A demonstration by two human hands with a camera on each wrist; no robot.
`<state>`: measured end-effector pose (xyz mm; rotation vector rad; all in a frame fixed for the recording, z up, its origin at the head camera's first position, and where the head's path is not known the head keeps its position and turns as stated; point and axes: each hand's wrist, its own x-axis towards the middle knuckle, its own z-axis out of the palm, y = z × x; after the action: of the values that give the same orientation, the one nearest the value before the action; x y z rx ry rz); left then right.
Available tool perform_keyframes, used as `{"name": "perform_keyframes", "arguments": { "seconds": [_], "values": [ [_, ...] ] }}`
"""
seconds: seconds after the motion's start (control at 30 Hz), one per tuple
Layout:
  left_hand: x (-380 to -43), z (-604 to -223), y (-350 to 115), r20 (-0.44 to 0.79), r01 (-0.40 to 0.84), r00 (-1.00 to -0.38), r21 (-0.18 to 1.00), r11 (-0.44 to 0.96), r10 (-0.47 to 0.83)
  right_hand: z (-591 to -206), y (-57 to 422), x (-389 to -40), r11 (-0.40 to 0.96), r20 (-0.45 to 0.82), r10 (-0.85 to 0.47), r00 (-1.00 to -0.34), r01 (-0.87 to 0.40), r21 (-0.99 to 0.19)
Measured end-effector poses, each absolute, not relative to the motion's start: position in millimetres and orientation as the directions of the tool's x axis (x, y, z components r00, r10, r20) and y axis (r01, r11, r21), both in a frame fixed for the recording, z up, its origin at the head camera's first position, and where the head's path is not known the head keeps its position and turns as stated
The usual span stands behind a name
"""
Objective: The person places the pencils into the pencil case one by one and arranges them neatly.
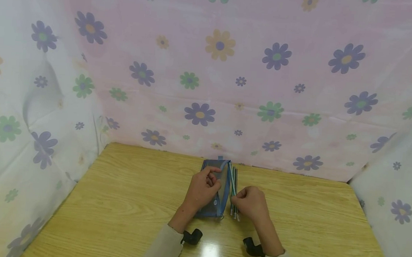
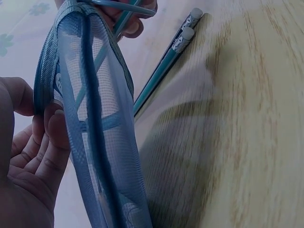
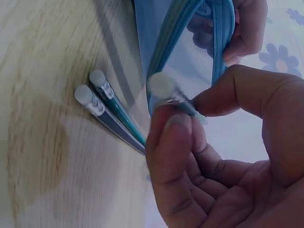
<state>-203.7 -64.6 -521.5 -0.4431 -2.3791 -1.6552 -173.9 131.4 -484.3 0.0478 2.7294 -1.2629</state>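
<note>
A blue mesh zippered pencil case (image 1: 206, 212) stands on the table, its zipper side gaping toward the right. My left hand (image 1: 202, 189) pinches the zipper edge of the case (image 2: 45, 66) between thumb and fingers. With thumb and fingertips my right hand (image 1: 252, 202) pinches a pencil (image 3: 164, 88) close to its white eraser end. The pencil's far part slants into the case opening and shows through the mesh in the left wrist view. Two more pencils (image 3: 111, 102), one green and one dark, lie side by side on the table right of the case.
The wooden table (image 1: 131, 195) ends at a flowered curtain (image 1: 202, 84) behind, with more curtain at both sides. A black wrist camera (image 1: 192, 236) is strapped to the left wrist, another (image 1: 253, 247) to the right.
</note>
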Motion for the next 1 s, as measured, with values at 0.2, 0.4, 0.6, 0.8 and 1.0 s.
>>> {"name": "perform_keyframes", "arguments": {
  "seconds": [0.2,0.4,0.6,0.8,1.0],
  "values": [
    [-203.7,-520.9,-64.5,0.34,0.363,-0.932,0.877,0.314,0.126,-486.1,128.2,-174.2,0.624,-0.132,-0.02,-0.991,0.091,-0.776],
    [-204.0,-521.6,-64.5,0.341,0.365,-0.931,0.877,0.311,0.131,-489.7,124.8,-176.1,0.569,-0.137,-0.005,-0.991,0.11,-0.815],
    [-203.9,-520.8,-64.2,0.345,0.373,-0.928,0.873,0.313,0.143,-494.6,120.3,-177.9,0.484,-0.171,0.013,-0.985,0.156,-0.861],
    [-203.9,-520.9,-63.1,0.348,0.377,-0.926,0.87,0.317,0.146,-496.1,115.6,-177.0,0.379,-0.21,0.023,-0.978,0.202,-0.903],
    [-203.1,-521.1,-62.0,0.333,0.365,-0.931,0.872,0.327,0.151,-498.2,111.9,-176.0,0.32,-0.211,0.033,-0.977,0.21,-0.924]
  ]
}}
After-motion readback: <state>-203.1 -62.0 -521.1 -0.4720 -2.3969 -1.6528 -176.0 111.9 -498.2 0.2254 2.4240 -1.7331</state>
